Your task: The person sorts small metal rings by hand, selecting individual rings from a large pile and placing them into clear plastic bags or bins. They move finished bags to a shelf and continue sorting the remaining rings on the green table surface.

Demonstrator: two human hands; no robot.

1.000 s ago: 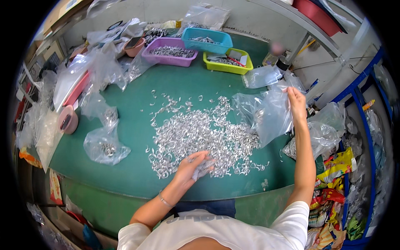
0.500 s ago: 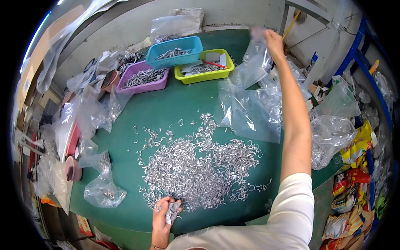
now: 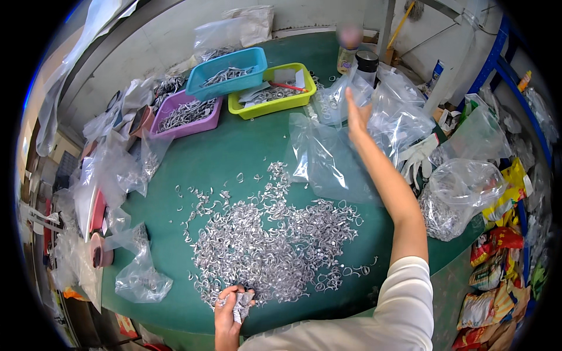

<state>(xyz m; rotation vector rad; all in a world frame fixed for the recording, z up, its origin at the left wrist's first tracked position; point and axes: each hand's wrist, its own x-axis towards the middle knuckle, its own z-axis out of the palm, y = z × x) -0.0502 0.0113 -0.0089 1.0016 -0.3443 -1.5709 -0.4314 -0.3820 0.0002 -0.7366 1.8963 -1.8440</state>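
Note:
My left hand [image 3: 225,313], at the near edge of the green table, is closed around a crumpled grey-white piece of paper or cloth [image 3: 241,305]; I cannot make out which. It rests against the heap of small silvery ring-shaped metal pieces [image 3: 257,251] spread over the table. My right hand [image 3: 358,117] reaches far forward with fingers stretched and apart, nothing visible in it. Beside it lies a clear plastic bag with some rings [image 3: 331,104], and nearer to me a large flat clear bag [image 3: 336,169].
Blue [image 3: 228,73], yellow-green [image 3: 272,92] and purple [image 3: 186,116] baskets of metal pieces stand at the back. A dark-lidded jar [image 3: 367,63] is behind my right hand. Filled bags [image 3: 448,205] and a white glove [image 3: 418,158] lie right; another bag [image 3: 143,275] lies left.
My right hand has come down and nearer from its raised place. The clear bag it held up now lies lower, out of its fingers. My left hand keeps its hold near the heap.

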